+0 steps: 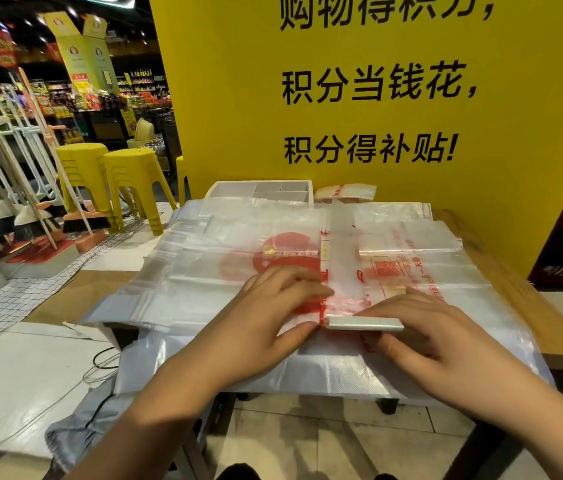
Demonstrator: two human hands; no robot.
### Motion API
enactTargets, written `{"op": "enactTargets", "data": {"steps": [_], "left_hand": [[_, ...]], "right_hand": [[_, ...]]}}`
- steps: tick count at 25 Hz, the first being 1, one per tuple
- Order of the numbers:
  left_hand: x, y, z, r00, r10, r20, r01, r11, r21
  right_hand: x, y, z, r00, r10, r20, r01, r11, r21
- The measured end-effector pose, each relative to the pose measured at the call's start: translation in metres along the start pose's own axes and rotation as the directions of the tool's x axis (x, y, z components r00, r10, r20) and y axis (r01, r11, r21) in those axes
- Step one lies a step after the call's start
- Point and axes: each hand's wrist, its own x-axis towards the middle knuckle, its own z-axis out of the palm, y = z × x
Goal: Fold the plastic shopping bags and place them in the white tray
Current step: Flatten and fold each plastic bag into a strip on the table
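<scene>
Grip: our right hand (pixel 439 341) pinches the folded near end of the bag strip (pixel 342 244); our left hand (pixel 273 306) presses flat beside it. The film looks light and slippery, likely to spring open, so we hold at the crease. The white tray (pixel 231 190) sits far behind.

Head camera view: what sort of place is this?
Probably a supermarket: stocked shelves of packaged goods in the background, brooms standing in display racks, and a yellow sign advertising shopping points.
</scene>
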Motion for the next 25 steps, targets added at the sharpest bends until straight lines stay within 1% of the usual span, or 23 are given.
{"op": "enactTargets", "data": {"steps": [2,4,7,10,14,16,19,21,23,24,25], "left_hand": [[-0.001,0.003,0.003,1.0,0.024,-0.009,-0.024,0.999,-0.044],[0.002,0.006,0.007,1.0,-0.013,-0.01,0.011,0.994,-0.104],[0.009,0.012,0.009,0.994,-0.113,-0.011,0.109,0.977,-0.186],[0.012,0.017,0.013,0.98,-0.199,-0.015,0.19,0.952,-0.241],[0.016,0.026,0.02,0.941,-0.322,-0.103,0.286,0.92,-0.268],[0.017,0.028,0.025,0.926,-0.349,-0.144,0.31,0.921,-0.238],[0.016,0.028,0.031,0.918,-0.361,-0.163,0.352,0.932,-0.083],[0.016,0.027,0.032,0.926,-0.355,-0.126,0.354,0.935,-0.031],[0.016,0.027,0.032,0.937,-0.34,-0.083,0.34,0.94,-0.01],[0.017,0.027,0.032,0.939,-0.335,-0.073,0.336,0.942,0.002],[0.017,0.027,0.031,0.941,-0.331,-0.067,0.332,0.943,0.015]], "right_hand": [[0.001,-0.001,0.0,0.999,0.03,-0.027,-0.029,0.999,0.042],[0.005,-0.003,0.001,0.997,0.061,-0.048,-0.058,0.996,0.065],[0.016,-0.002,0.007,0.993,0.1,-0.059,-0.098,0.994,0.045],[0.029,0.002,0.01,0.984,0.17,-0.054,-0.17,0.985,0.013],[0.037,-0.002,0.016,0.966,0.243,-0.093,-0.241,0.97,0.025],[0.039,-0.006,0.018,0.958,0.269,-0.101,-0.269,0.963,0.015],[0.043,-0.009,0.02,0.96,0.263,-0.091,-0.273,0.954,-0.123],[0.044,-0.013,0.024,0.957,0.272,-0.097,-0.288,0.927,-0.241],[0.045,-0.019,0.031,0.942,0.306,-0.138,-0.336,0.865,-0.372],[0.045,-0.02,0.035,0.936,0.315,-0.156,-0.351,0.841,-0.411],[0.046,-0.019,0.038,0.935,0.318,-0.158,-0.355,0.841,-0.408]]}}
